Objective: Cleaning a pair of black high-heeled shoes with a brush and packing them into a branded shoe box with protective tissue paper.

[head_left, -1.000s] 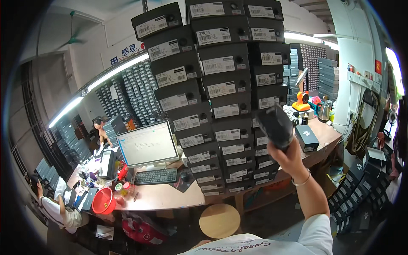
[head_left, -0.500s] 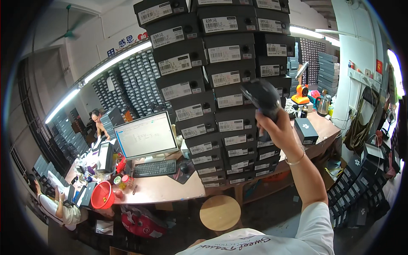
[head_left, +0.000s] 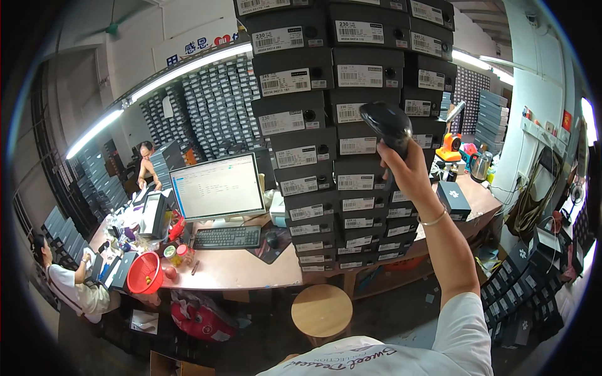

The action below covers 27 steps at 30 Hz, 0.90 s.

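While right fingers grip a scanner, a red basket holds yellow pieces.

Black handheld plastic scanner against dark-grey rectangular cardboard shoeboxes with white, black-barred paper labels
Left, a red round plastic basket and a pinkish-tan tabletop; near, a pale yellow-tan round wooden stool and a white fabric shirt with dark lettering; far right, an orange plastic device

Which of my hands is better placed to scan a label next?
Probably your right hand: it holds the black scanner, raised in front of the stacked boxes; your left hand is out of view.
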Motion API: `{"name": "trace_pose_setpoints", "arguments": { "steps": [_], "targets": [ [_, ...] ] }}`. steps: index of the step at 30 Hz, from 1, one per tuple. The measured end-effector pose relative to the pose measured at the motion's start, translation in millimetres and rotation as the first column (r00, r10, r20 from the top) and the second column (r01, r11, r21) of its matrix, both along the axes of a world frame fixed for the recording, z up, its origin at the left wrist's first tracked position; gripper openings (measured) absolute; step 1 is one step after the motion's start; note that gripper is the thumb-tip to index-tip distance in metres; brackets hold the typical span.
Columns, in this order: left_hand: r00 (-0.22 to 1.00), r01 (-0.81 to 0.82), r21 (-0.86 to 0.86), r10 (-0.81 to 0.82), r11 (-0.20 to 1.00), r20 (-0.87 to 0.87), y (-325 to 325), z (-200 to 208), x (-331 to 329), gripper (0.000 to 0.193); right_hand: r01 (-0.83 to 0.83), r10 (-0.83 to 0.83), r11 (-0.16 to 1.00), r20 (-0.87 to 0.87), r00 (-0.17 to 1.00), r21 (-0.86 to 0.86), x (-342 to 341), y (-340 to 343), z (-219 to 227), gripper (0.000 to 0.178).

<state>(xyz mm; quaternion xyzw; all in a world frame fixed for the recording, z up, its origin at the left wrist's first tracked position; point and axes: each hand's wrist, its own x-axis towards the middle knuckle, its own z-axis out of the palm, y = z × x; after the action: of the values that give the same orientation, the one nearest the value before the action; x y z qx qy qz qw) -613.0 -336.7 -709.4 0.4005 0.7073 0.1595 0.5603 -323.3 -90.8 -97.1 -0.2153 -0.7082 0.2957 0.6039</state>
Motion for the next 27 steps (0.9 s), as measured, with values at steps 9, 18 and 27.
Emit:
{"name": "trace_pose_setpoints", "arguments": {
  "steps": [9,18,27],
  "targets": [
    [1.0,0.013,-0.023,-0.013,1.0,-0.003,-10.4,-15.2,-7.6,0.039,0.029,-0.028,0.998,0.029,0.999,-0.055,11.3,-3.1,-40.8,0.024],
    [1.0,0.005,-0.023,-0.005,1.0,0.021,-17.8,-25.6,-7.6,0.038,0.004,0.004,0.993,0.069,0.998,-0.118,-9.7,0.1,-57.5,0.026],
    [1.0,-0.009,-0.061,0.009,0.998,0.0,-42.8,-36.1,-18.9,0.038,-0.013,-0.033,0.967,-0.177,0.984,-0.254,33.1,-45.2,-136.1,0.017]
  ]
}}
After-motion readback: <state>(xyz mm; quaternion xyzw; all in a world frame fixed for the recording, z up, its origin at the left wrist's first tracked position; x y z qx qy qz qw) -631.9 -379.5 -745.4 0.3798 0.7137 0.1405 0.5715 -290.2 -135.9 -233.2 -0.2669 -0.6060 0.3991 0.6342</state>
